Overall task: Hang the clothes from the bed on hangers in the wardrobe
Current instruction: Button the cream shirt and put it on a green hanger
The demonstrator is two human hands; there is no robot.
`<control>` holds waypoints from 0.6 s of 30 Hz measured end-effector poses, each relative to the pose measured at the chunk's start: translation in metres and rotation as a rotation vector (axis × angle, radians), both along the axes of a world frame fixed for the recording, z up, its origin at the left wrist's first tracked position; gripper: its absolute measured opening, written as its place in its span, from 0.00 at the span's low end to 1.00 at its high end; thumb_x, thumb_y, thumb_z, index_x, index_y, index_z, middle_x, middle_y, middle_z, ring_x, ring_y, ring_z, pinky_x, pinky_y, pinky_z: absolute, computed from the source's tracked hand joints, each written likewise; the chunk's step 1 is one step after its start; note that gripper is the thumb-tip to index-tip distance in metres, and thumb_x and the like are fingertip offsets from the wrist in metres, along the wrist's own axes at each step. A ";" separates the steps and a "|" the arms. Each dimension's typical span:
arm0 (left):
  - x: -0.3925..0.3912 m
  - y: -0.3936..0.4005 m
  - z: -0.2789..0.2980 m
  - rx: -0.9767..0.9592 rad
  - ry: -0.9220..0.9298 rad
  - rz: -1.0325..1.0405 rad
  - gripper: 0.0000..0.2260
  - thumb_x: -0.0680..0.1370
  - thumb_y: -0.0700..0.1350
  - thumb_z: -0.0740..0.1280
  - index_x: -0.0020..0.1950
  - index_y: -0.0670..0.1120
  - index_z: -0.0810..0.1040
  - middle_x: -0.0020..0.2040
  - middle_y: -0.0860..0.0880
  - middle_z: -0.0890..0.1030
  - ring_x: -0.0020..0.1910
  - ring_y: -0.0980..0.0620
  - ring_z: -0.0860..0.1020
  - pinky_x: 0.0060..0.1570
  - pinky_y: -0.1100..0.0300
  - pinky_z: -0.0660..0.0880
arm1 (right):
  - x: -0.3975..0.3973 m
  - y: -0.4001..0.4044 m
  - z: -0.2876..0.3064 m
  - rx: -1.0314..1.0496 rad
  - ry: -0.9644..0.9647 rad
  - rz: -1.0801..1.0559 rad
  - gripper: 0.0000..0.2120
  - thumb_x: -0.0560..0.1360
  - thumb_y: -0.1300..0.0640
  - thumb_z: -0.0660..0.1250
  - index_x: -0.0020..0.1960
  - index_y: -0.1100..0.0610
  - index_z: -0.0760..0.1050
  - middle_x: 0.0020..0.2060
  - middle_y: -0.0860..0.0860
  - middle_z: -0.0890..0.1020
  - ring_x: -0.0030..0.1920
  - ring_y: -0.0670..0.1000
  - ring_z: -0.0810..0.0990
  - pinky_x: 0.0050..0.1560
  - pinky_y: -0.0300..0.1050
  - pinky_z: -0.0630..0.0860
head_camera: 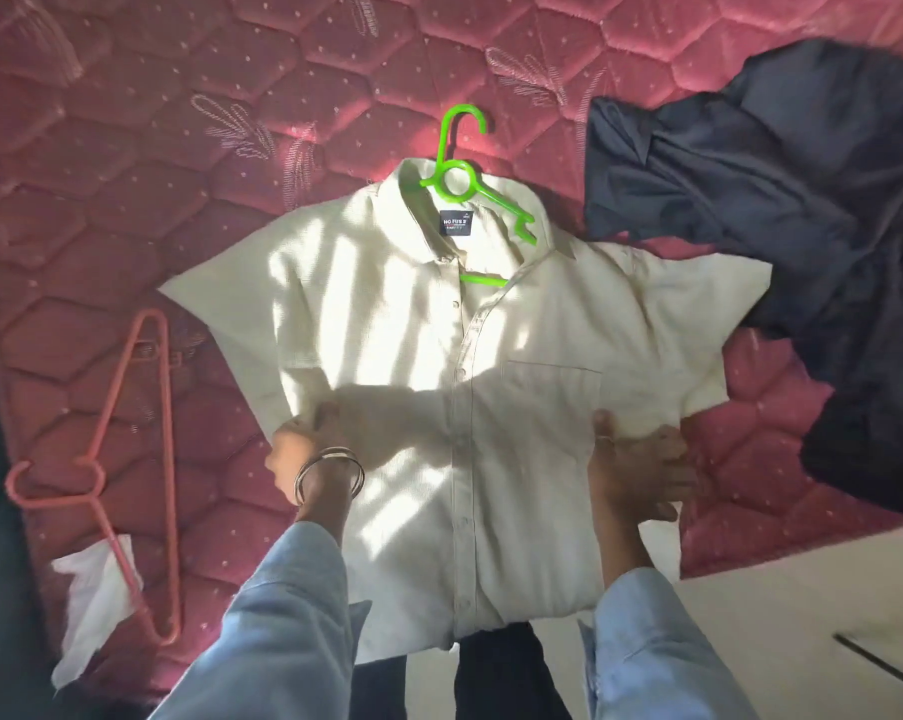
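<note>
Both hands gripped the shirt [491, 356] at its sides on the bed [127, 148]: left hand [304, 449] and right hand [641, 470] pinching cloth. A green hanger [457, 176] sat in its collar; a pink hanger [148, 459] lay apart.

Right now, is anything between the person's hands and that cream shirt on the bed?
Nothing visible. The left hand and the right hand both already grip the cream shirt at its sides. The green hanger sits inside its collar. The wardrobe is not in view.
</note>
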State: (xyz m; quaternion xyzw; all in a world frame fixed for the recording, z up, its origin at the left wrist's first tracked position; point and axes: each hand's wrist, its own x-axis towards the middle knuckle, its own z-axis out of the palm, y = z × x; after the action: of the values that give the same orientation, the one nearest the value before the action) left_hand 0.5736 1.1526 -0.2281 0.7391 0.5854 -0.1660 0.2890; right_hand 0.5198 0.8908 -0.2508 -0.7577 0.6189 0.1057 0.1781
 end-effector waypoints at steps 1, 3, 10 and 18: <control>-0.001 0.001 0.002 -0.016 -0.024 0.011 0.18 0.75 0.54 0.66 0.53 0.40 0.79 0.53 0.37 0.77 0.42 0.42 0.70 0.43 0.56 0.68 | -0.006 -0.001 0.000 0.024 0.013 0.012 0.36 0.69 0.43 0.72 0.67 0.62 0.63 0.63 0.66 0.68 0.66 0.65 0.65 0.63 0.65 0.63; -0.003 0.005 0.009 -0.035 -0.074 -0.001 0.17 0.77 0.52 0.64 0.53 0.38 0.80 0.50 0.36 0.77 0.41 0.43 0.69 0.42 0.57 0.66 | -0.011 -0.008 -0.003 0.093 -0.066 0.060 0.27 0.71 0.50 0.73 0.62 0.63 0.67 0.54 0.60 0.77 0.62 0.62 0.72 0.64 0.64 0.64; -0.018 0.026 0.034 0.048 -0.302 -0.157 0.15 0.78 0.50 0.65 0.58 0.41 0.76 0.52 0.38 0.79 0.52 0.42 0.74 0.47 0.61 0.66 | -0.012 -0.020 0.033 0.075 -0.447 0.169 0.09 0.73 0.60 0.71 0.48 0.67 0.78 0.41 0.61 0.82 0.43 0.58 0.79 0.46 0.45 0.69; -0.058 0.053 0.012 0.234 0.037 -0.667 0.31 0.75 0.49 0.67 0.72 0.50 0.54 0.55 0.35 0.77 0.53 0.34 0.76 0.50 0.46 0.71 | -0.059 0.014 0.029 0.121 -0.037 0.418 0.13 0.73 0.64 0.65 0.57 0.68 0.73 0.48 0.65 0.80 0.50 0.64 0.79 0.43 0.44 0.67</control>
State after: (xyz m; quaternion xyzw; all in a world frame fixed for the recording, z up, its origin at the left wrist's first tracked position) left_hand 0.5151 1.2056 -0.2163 0.9146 0.3320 -0.1962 0.1216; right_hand 0.4606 0.9049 -0.2218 -0.8591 0.4376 0.1636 0.2088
